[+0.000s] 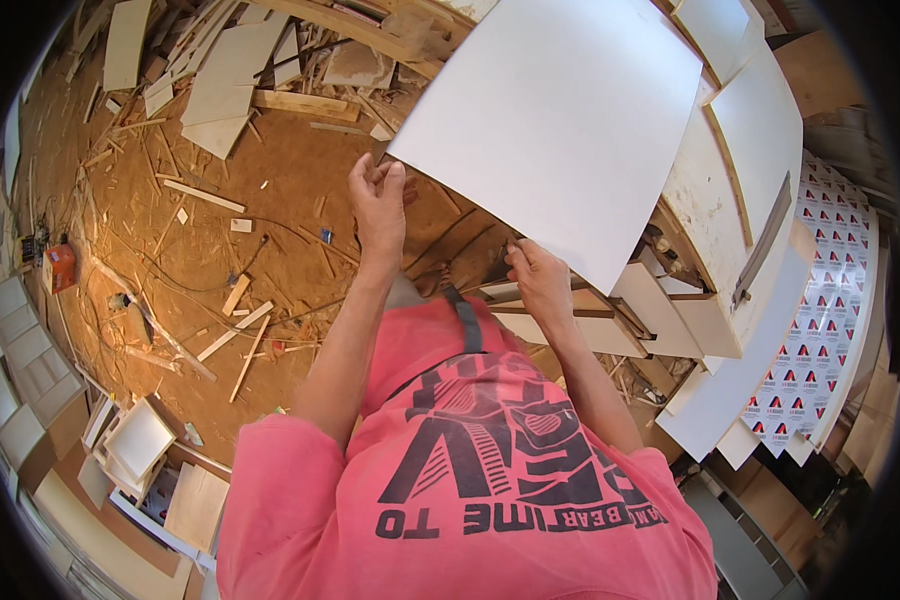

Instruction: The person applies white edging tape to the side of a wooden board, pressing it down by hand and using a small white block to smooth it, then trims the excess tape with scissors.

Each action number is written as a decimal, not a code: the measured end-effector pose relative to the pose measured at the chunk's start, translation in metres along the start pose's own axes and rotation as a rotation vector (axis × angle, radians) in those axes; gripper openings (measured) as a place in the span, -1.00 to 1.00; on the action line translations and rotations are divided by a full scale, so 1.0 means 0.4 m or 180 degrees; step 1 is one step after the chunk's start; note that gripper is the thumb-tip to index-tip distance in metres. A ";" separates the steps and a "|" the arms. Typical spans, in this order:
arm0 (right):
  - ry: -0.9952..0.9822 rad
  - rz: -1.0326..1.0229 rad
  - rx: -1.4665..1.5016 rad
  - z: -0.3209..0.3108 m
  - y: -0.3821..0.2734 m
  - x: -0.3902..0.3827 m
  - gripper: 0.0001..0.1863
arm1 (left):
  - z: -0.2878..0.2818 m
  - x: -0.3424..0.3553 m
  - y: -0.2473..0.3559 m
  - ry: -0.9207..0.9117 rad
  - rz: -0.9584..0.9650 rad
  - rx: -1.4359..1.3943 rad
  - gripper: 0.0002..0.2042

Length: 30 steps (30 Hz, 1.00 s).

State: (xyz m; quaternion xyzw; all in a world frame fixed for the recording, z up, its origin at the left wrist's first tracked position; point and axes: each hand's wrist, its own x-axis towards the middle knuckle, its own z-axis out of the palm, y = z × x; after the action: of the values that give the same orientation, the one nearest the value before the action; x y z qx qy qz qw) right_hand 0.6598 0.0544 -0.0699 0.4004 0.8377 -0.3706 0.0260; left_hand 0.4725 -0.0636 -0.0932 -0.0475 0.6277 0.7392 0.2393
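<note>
A large smooth white panel (550, 120) lies in front of me, its near edge running slantwise between my hands. My left hand (378, 210) is at the panel's left near corner, thumb and fingers bent together there. A small dark piece shows by those fingertips, too little of it to name. My right hand (542, 280) is closed by the same near edge, farther right, thumb and forefinger pinched. Whatever sits in that pinch is hidden or too small to make out. A thin dark line follows the panel's edge between the hands.
Wood offcuts (215, 85) and splinters litter the brown floor, with a dark cable (185, 285) across it. Cut boards (660, 310) stick out below the panel at right. A patterned sheet (815, 300) stands farther right. A red-orange box (59, 268) sits at left.
</note>
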 end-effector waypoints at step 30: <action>0.0328 0.0619 -0.0425 -0.211 0.216 -0.215 -0.69 | 0.107 -0.097 -0.033 -0.0797 -0.1075 -0.0158 -0.78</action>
State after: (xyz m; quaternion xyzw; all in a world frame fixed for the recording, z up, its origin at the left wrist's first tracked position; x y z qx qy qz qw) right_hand 0.7989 0.0876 -0.0313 0.4955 0.8179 -0.2887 0.0453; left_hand 0.5219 -0.0333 -0.0818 -0.0656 0.5577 0.7040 0.4347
